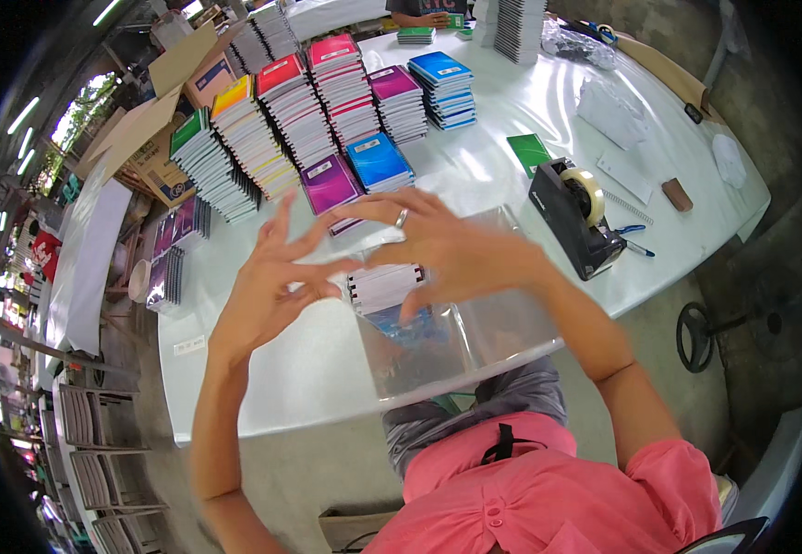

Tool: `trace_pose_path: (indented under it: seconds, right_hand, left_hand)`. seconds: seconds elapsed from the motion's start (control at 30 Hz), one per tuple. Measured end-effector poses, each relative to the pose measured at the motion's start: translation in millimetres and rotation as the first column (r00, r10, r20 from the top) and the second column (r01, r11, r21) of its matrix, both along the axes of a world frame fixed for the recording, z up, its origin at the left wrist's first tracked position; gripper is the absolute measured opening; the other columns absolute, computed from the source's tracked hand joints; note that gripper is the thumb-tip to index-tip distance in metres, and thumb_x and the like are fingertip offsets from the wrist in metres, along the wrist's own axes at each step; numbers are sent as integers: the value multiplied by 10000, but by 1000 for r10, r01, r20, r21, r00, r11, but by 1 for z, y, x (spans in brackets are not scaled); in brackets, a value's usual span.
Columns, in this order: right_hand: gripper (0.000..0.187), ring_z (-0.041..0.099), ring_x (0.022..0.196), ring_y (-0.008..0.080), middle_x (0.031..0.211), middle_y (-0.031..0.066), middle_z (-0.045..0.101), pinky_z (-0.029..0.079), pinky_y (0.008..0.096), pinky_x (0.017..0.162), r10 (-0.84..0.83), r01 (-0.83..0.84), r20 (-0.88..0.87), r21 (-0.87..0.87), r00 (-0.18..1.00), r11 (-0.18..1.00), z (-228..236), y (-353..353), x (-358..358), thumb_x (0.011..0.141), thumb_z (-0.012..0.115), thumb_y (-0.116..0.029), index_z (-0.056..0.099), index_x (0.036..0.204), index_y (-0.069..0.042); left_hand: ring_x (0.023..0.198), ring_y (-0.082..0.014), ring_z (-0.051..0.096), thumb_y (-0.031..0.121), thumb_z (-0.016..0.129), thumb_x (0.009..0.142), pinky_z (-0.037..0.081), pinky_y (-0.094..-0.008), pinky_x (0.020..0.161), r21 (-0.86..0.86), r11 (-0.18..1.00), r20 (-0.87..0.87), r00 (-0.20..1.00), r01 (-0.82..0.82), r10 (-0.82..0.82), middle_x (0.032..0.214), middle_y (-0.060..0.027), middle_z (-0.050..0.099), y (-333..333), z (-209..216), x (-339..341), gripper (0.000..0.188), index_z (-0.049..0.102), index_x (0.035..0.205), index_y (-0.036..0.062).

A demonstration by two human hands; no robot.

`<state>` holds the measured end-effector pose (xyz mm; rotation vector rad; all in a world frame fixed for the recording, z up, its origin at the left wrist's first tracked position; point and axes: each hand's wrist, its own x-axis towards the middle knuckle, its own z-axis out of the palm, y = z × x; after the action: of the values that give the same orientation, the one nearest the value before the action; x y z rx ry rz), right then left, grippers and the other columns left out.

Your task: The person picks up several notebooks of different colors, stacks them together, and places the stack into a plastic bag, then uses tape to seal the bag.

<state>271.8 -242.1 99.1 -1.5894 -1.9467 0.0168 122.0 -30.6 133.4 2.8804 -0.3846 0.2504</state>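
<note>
My left hand hangs above the near part of the table with its fingers spread and nothing in them. Level with it, my right hand, a ring on one finger, has its fingers stretched out, their tips close to those of my left hand. Both are slightly blurred. Beneath my right hand lies a ring-bound notebook, partly hidden, with a white upper part and a blue lower part. A clear plastic sheet or bag lies about it, reaching the table's front edge. Just beyond are short stacks of purple notebooks and blue notebooks.
Tall stacks of green, yellow and red notebooks stand at the back left. A black tape dispenser, pens and a green notebook cover lie right. Another person's hand is at the far edge.
</note>
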Motion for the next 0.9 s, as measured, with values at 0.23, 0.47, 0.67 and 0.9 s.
trace_pose_path:
  seconds: [0.23, 0.47, 0.67, 0.9]
  right_hand:
    - [186, 300, 1355, 278, 1419, 97, 410, 208, 516, 1097, -93, 86, 29, 178, 995, 980, -19, -7, -12, 701, 752, -200, 687, 850, -109]
    - [349, 322, 1344, 280, 1441, 74, 402, 289, 483, 1076, -220, 281, -503, 48, 836, 958, -85, -39, 19, 652, 818, -259, 709, 971, -171]
    - [426, 325, 1336, 303, 1439, 86, 408, 289, 460, 1080, -207, 268, -456, 74, 866, 961, -112, -21, 0, 654, 826, -291, 711, 1055, -210]
    - [344, 391, 1297, 292, 1391, 100, 465, 317, 439, 1059, -105, 216, -599, 117, 794, 969, -102, -6, -8, 740, 776, -218, 708, 1074, -174]
  left_hand:
    - [1422, -310, 207, 329, 767, 721, 195, -450, 1124, -834, 534, 112, 903, -142, 414, 1512, -175, 273, 4, -117, -39, 484, 678, 1144, 112]
    - [1448, -329, 64, 370, 833, 545, 199, -476, 1124, -697, 711, 120, 963, -90, 240, 1520, -144, 265, -13, -138, -12, 594, 709, 1091, 172]
    - [1445, -349, 68, 264, 854, 565, 212, -485, 1121, -646, 758, 85, 978, -90, 189, 1517, -127, 286, -17, -129, -7, 541, 714, 1084, 207]
    - [1442, -351, 90, 167, 820, 613, 202, -491, 1120, -613, 781, 119, 963, -120, 242, 1505, -127, 314, -22, -125, -1, 448, 726, 1051, 189]
